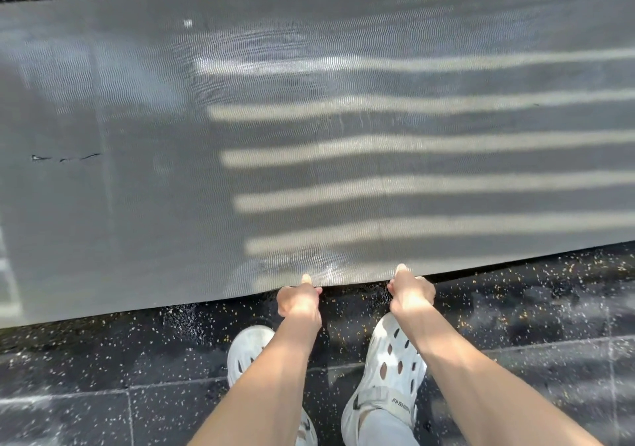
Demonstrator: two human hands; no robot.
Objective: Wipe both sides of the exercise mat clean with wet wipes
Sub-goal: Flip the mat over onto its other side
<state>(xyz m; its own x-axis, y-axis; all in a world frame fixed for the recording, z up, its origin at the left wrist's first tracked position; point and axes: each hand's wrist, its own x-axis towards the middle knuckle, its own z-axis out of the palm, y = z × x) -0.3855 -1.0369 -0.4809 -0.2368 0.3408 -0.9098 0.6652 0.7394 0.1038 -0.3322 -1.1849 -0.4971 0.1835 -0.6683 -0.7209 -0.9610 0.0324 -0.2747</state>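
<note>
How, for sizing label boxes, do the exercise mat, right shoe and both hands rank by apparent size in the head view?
1. exercise mat, by far.
2. right shoe.
3. left hand and right hand: alike, so unranked.

Mat on speckled black floor

1. A grey exercise mat with a fine wavy texture lies flat on a black speckled floor, crossed by bright stripes of light.
2. The left hand grips the mat's near edge, thumb on top.
3. The right hand grips the same edge just beside it, thumb likewise on top.
4. Two white perforated shoes stand on the floor below the hands.
5. A small dark tear marks the mat's left part.
</note>
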